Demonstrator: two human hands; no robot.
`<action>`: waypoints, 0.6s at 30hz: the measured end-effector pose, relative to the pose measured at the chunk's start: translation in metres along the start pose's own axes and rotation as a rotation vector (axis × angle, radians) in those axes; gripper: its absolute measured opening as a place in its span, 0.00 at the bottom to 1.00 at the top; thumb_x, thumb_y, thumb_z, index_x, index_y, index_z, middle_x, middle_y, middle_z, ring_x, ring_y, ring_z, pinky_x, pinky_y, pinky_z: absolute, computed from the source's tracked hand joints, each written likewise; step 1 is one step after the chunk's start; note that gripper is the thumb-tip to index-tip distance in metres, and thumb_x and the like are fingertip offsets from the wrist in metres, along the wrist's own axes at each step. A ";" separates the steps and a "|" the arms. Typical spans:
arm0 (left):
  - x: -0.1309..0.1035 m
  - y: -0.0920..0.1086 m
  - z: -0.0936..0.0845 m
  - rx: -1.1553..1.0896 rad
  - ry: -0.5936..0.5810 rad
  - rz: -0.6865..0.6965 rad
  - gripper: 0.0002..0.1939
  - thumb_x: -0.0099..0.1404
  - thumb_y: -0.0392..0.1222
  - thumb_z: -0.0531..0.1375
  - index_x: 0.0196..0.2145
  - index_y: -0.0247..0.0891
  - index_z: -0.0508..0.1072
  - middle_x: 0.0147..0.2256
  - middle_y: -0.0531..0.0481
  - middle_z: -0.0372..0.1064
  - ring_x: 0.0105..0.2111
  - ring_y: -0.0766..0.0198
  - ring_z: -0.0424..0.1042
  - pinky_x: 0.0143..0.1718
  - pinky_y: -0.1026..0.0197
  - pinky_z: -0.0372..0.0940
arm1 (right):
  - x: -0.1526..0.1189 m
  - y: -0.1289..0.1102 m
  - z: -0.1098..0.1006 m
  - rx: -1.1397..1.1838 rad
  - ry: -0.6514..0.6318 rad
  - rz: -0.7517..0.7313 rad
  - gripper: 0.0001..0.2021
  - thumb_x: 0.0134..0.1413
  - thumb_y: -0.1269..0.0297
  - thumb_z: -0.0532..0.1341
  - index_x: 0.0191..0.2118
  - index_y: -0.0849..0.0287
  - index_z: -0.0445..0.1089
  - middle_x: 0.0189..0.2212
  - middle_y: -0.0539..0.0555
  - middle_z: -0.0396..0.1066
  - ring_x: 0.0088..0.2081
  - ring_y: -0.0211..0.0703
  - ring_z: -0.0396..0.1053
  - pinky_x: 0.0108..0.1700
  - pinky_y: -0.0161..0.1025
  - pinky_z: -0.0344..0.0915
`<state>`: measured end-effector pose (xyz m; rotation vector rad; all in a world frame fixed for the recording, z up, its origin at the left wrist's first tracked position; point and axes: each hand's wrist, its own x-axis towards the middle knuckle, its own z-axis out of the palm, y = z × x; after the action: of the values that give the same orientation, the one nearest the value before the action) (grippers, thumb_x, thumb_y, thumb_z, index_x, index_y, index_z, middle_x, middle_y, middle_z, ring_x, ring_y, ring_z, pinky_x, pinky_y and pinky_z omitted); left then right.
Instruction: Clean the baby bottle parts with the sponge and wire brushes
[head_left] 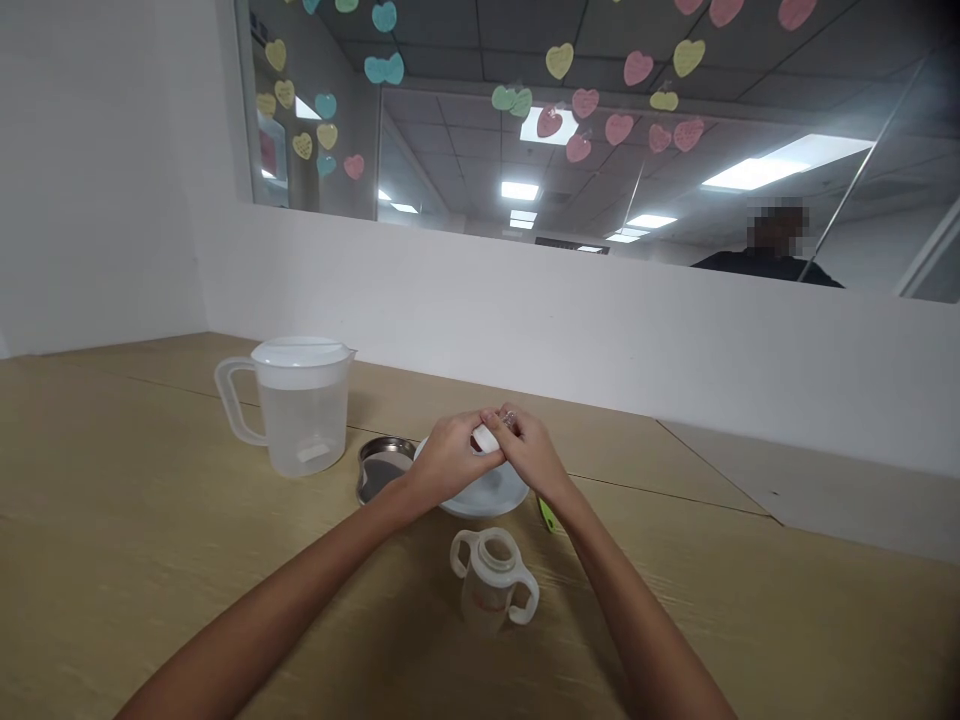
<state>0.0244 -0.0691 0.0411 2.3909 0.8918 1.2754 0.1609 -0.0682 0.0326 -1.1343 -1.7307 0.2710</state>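
Observation:
My left hand (451,460) and my right hand (534,455) meet above a white bowl (491,497). Between them they grip a white bottle collar (486,438); a clear part, which looks like a teat, shows at the right fingertips. Both hands are closed, with fingers curled around the piece. Nearer to me stands a translucent two-handled baby bottle (491,585), upright, its top uncovered. Fingers partly hide the collar.
A lidded translucent pitcher (304,420) stands on the left. Beside the bowl lies a metal dish (386,470). A green handle (547,515) shows by my right wrist. A wall with a window (465,180) rises behind the table; a person (772,265) appears in the glass.

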 end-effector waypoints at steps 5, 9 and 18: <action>-0.001 0.000 0.002 0.068 0.050 -0.024 0.11 0.54 0.40 0.59 0.36 0.34 0.74 0.28 0.50 0.73 0.27 0.64 0.69 0.28 0.66 0.60 | 0.002 0.003 -0.004 -0.080 -0.046 0.037 0.24 0.52 0.44 0.51 0.17 0.59 0.55 0.15 0.46 0.54 0.20 0.34 0.53 0.24 0.33 0.48; -0.003 0.001 0.000 0.067 0.015 -0.064 0.10 0.53 0.41 0.60 0.32 0.33 0.74 0.25 0.52 0.71 0.25 0.66 0.66 0.26 0.67 0.58 | 0.002 0.005 -0.005 -0.109 -0.123 0.013 0.25 0.55 0.46 0.48 0.16 0.59 0.55 0.14 0.47 0.53 0.20 0.33 0.51 0.23 0.33 0.46; -0.003 -0.010 -0.007 -0.210 -0.091 0.011 0.12 0.54 0.40 0.62 0.36 0.32 0.75 0.32 0.51 0.72 0.33 0.63 0.68 0.35 0.66 0.63 | 0.001 0.001 -0.011 0.106 -0.267 -0.079 0.22 0.59 0.50 0.46 0.24 0.62 0.63 0.21 0.49 0.60 0.25 0.35 0.56 0.27 0.33 0.52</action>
<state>0.0136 -0.0637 0.0379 2.2714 0.6833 1.1894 0.1702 -0.0705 0.0375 -0.9843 -1.9655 0.4779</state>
